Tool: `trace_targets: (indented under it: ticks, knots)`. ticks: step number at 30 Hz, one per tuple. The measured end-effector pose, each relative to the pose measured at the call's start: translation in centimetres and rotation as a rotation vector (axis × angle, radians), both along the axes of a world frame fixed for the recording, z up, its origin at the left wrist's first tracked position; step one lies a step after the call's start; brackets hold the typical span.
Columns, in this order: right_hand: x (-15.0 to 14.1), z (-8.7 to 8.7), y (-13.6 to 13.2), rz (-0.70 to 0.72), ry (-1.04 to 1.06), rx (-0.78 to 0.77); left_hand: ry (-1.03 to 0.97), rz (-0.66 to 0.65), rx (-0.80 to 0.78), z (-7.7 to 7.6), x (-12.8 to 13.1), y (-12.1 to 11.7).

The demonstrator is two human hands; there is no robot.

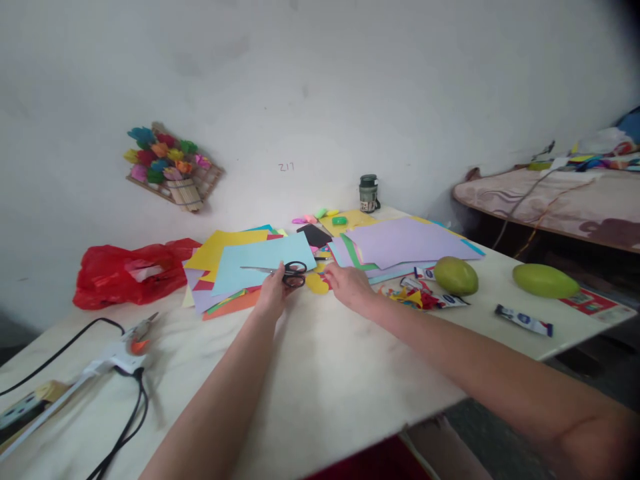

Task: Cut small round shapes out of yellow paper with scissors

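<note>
Scissors with black handles (pixel 295 270) are in my left hand (pixel 273 293), between thumb and fingers. Their blades point left over a light blue sheet (pixel 265 257), and the handle loops stick out to the right. My right hand (pixel 350 287) has its fingertips closed at the edge of a rounded yellow paper cutout (pixel 317 284). The cutout is just right of the scissors' handles, low over the table. A stack of coloured sheets lies under and behind my left hand. Behind my right hand is a lilac sheet (pixel 410 241) on another stack.
A glue gun (pixel 135 347) with black cords rests at the left near a power strip (pixel 25 410). A red plastic bag (pixel 115 273) is at the back left. To the right lie paper scraps (pixel 413 293), two green fruits (pixel 456 276) and a tube (pixel 524 320). A dark bottle (pixel 369 193) stands by the wall.
</note>
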State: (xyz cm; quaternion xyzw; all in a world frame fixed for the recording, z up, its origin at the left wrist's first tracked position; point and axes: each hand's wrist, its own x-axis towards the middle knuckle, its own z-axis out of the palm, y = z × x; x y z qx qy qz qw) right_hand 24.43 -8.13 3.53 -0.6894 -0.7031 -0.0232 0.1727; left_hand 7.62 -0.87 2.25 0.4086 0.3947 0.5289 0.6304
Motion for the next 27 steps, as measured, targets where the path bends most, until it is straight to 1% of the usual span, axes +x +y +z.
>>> trace_targets:
  ticks: [2, 5, 7, 8, 10, 11, 15, 18, 24, 27]
  knots:
    - [-0.1, -0.1, 1.6, -0.006, 0.039, 0.056, 0.037, 0.018, 0.011, -0.2, -0.4, 0.2]
    - [0.0, -0.6, 3.5, -0.005, -0.007, 0.095, 0.095, 0.019, 0.036, -0.6, -0.8, 0.3]
    - [0.5, -1.1, 4.3, -0.028, -0.080, 0.032, 0.120, 0.022, 0.040, -0.9, -0.9, 0.3]
    - [0.8, -1.4, 4.6, -0.076, -0.110, -0.046, 0.126, 0.026, 0.037, -1.0, -0.8, 0.3]
    - [1.6, -2.0, 5.0, -0.151, -0.156, -0.177, 0.128, 0.036, 0.031, -1.1, -0.7, 0.3]
    - [2.1, -2.2, 5.1, -0.194, -0.150, -0.204, 0.126, 0.041, 0.029, -1.2, -0.7, 0.3]
    - [3.3, -2.8, 5.4, -0.270, -0.019, -0.337, 0.113, 0.055, 0.030, -1.5, -0.5, 0.5]
    - [3.5, -3.0, 5.6, -0.275, 0.016, -0.355, 0.094, 0.054, 0.029, -1.7, -0.6, 0.6]
    - [3.8, -3.1, 5.6, -0.258, -0.009, -0.318, 0.064, 0.044, 0.022, -1.5, -0.7, 0.2]
    - [4.1, -2.9, 5.8, -0.240, -0.004, -0.369, 0.059, 0.052, 0.014, -1.2, -0.7, -0.1]
